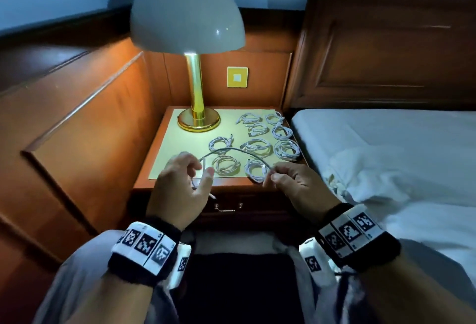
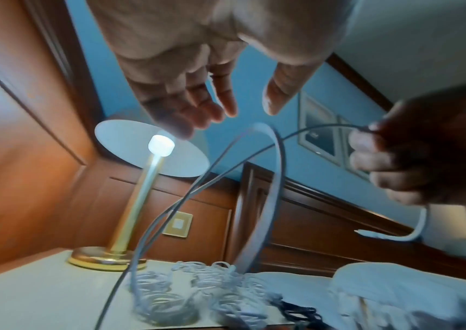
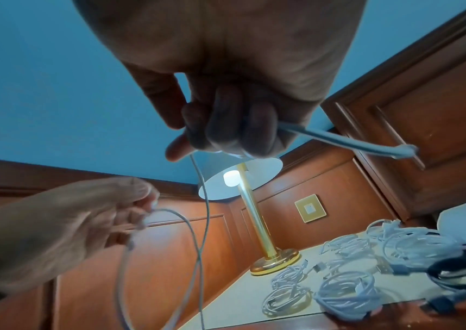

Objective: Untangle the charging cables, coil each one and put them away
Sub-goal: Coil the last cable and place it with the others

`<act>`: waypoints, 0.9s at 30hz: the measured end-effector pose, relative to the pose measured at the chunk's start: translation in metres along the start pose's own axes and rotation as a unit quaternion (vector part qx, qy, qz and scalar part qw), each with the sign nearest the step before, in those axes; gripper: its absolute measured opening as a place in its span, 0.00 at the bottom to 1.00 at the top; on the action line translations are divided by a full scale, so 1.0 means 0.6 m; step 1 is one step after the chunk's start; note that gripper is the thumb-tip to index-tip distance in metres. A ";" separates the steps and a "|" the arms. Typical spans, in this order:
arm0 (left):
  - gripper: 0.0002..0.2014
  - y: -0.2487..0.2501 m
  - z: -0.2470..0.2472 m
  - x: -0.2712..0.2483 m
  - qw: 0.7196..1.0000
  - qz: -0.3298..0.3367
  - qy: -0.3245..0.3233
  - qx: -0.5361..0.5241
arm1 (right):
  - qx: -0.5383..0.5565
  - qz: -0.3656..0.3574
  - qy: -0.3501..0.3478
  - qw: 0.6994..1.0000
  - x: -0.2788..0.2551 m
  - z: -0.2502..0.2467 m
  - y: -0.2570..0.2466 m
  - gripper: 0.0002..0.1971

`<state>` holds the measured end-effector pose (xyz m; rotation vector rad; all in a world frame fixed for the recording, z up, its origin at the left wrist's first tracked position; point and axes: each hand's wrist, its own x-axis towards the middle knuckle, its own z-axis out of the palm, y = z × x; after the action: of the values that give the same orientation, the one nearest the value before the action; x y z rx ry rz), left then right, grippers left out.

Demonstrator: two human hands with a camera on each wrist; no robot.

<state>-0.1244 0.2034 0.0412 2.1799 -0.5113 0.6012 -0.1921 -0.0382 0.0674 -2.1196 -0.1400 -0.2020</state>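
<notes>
Above the worktop's (image 1: 177,143) front edge, a loose cable (image 1: 229,150) arcs between the hands — right hand (image 1: 296,184) pinching one end, left hand (image 1: 180,182) loosely open, strand draped over its fingers (image 2: 198,107). It could slip off — dropping onto the coiled cables (image 1: 260,147) and retangling.

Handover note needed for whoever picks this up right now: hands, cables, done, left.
Right hand: grips one end of a loose white cable; the plug sticks out past the fingers.
Left hand: fingers loosely curled, the cable loops through them; firm grip unclear.
The cable arcs between both hands above the nightstand.
Done: about ten white coils lie on the nightstand beside the lamp. A dark cable lies at the right edge.
Left: coil the held cable, then put all away.
</notes>
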 end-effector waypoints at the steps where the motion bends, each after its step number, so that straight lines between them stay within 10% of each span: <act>1: 0.10 0.015 0.014 -0.001 1.000 0.027 -0.007 0.005 | -0.010 -0.007 -0.002 1.000 -0.011 -0.005 -0.002 0.14; 7: 0.20 0.076 0.099 -0.006 0.981 0.130 -0.110 -0.088 | 0.145 -0.006 0.021 0.989 -0.041 -0.029 0.024 0.15; 9: 0.07 0.089 0.121 -0.009 0.955 0.069 -0.206 -0.203 | 0.259 0.030 0.021 0.965 -0.035 -0.039 0.043 0.14; 14: 0.21 0.101 0.156 -0.001 0.875 -0.160 -0.287 -0.355 | 0.469 0.128 0.081 0.870 -0.014 -0.070 0.085 0.12; 22: 0.07 0.032 0.173 0.042 0.898 -0.224 -0.192 -0.326 | 0.607 0.213 0.096 0.760 0.029 -0.142 0.150 0.10; 27: 0.04 0.002 0.184 0.063 0.965 -0.171 -0.005 -0.196 | 0.524 0.253 0.071 0.810 0.060 -0.137 0.170 0.06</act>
<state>-0.0675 0.1101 0.0011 1.8334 -0.2230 0.2719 -0.1458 -0.1614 0.0327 -0.9619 0.3436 0.0480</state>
